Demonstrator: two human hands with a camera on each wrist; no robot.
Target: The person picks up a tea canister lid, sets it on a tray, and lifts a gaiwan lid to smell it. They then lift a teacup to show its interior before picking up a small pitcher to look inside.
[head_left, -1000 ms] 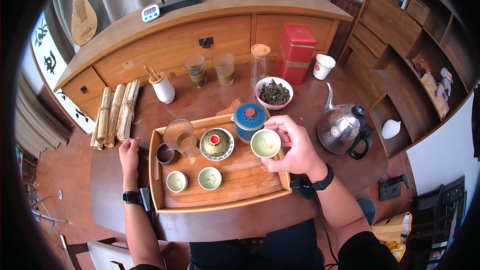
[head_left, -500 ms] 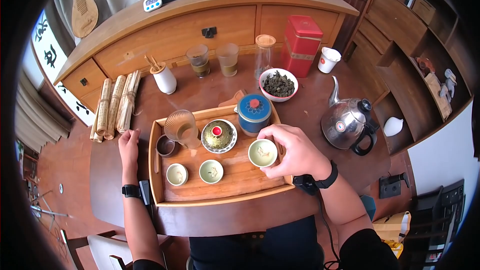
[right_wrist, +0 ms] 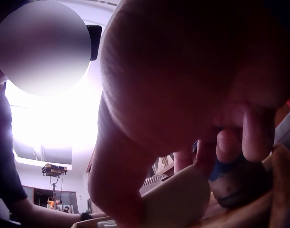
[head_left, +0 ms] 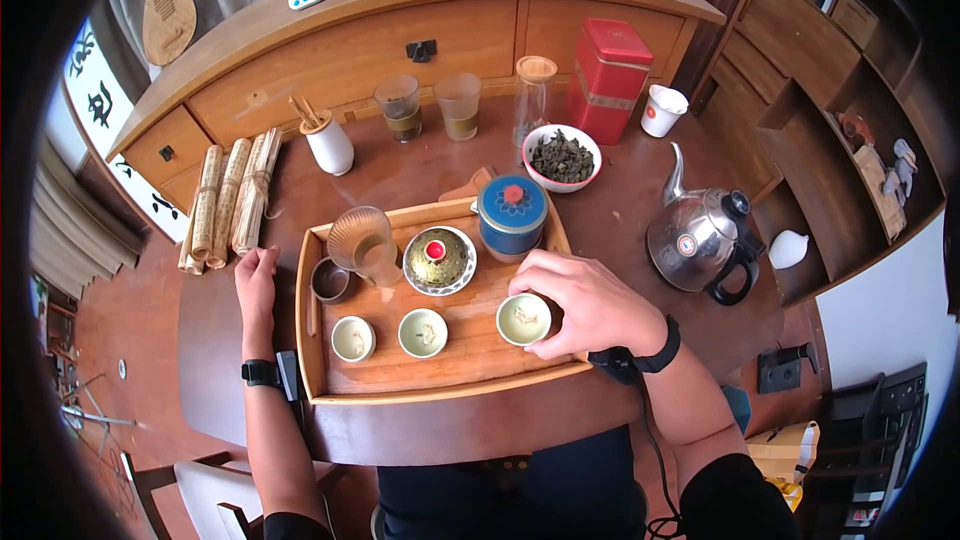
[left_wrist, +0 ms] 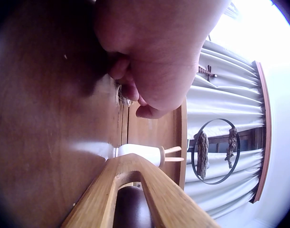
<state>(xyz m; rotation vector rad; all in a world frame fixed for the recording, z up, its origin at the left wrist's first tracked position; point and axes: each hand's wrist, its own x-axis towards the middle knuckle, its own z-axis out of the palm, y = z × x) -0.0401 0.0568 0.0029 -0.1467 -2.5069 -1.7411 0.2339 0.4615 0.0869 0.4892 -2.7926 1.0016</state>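
My right hand (head_left: 603,306) grips a pale green teacup (head_left: 523,321) by its rim, thumb on the near side and fingers on the far side. The cup is upright over the right front of the wooden tray (head_left: 450,386), level with two matching teacups (head_left: 353,339) to its left. Bits of flower or leaf show in all three. In the right wrist view the cup wall (right_wrist: 178,197) shows below the palm. Left of the tray, my left hand (head_left: 256,285) rests by the table with fingers loosely curled and nothing in them; the left wrist view shows the hand (left_wrist: 154,57) close up.
The tray also bears a patterned lidded bowl (head_left: 440,260), a ribbed glass pitcher (head_left: 358,235), a small dark cup (head_left: 331,281) and a blue lidded pot (head_left: 512,212). A steel kettle (head_left: 690,240) stands right, bamboo scrolls (head_left: 228,195) left, a bowl of tea leaves (head_left: 560,158) behind.
My right hand has carried the teacup from beside the blue pot toward me and slightly left, down to the tray's front row. The left hand stays beside the tray.
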